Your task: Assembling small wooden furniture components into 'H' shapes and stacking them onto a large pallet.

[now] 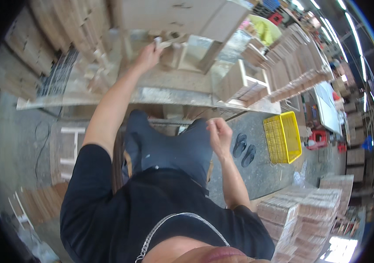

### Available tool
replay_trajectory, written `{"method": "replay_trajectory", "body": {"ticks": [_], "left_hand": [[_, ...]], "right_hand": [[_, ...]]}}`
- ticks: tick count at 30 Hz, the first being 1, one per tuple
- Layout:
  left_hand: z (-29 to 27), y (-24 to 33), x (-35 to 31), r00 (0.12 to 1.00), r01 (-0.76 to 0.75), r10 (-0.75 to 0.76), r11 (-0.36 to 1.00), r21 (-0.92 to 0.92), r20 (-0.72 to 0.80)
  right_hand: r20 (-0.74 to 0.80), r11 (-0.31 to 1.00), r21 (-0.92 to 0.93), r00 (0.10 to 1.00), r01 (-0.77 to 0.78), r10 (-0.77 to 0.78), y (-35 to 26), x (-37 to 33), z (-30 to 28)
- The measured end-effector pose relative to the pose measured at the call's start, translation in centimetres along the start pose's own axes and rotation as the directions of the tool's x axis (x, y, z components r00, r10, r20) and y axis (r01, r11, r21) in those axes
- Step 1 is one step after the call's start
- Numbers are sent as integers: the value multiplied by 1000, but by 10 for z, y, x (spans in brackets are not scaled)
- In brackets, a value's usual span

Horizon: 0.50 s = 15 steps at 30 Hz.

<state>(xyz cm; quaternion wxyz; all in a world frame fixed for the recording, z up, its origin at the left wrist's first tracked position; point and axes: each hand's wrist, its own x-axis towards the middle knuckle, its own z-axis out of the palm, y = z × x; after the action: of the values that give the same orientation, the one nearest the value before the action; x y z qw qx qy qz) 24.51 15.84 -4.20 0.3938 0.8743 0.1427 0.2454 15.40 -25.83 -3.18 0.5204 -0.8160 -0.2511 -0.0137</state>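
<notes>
Seated at a dusty workbench among stacked wooden parts

A small wooden frame stands on the bench; the left hand reaches beside it, fingers pinching a small pale piece. The right hand hovers over the knee, loosely curled, holding nothing visible.

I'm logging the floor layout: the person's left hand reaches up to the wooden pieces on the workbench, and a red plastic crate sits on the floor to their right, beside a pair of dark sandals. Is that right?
Not quite. In the head view the crate is yellow, not red. The rest stands: the left hand reaches to the wooden pieces on the workbench, and the crate sits on the floor to the person's right beside the dark sandals.
</notes>
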Motion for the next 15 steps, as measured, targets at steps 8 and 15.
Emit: {"method": "replay_trajectory", "body": {"ticks": [8, 15], "left_hand": [[-16, 16, -27, 999, 52, -53, 997, -49, -9], [-75, 49, -122, 982, -145, 147, 989, -26, 118]], "right_hand": [[63, 996, -86, 998, -6, 11, -15, -27, -30], [239, 791, -415, 893, 449, -382, -34, 51, -11]]}}
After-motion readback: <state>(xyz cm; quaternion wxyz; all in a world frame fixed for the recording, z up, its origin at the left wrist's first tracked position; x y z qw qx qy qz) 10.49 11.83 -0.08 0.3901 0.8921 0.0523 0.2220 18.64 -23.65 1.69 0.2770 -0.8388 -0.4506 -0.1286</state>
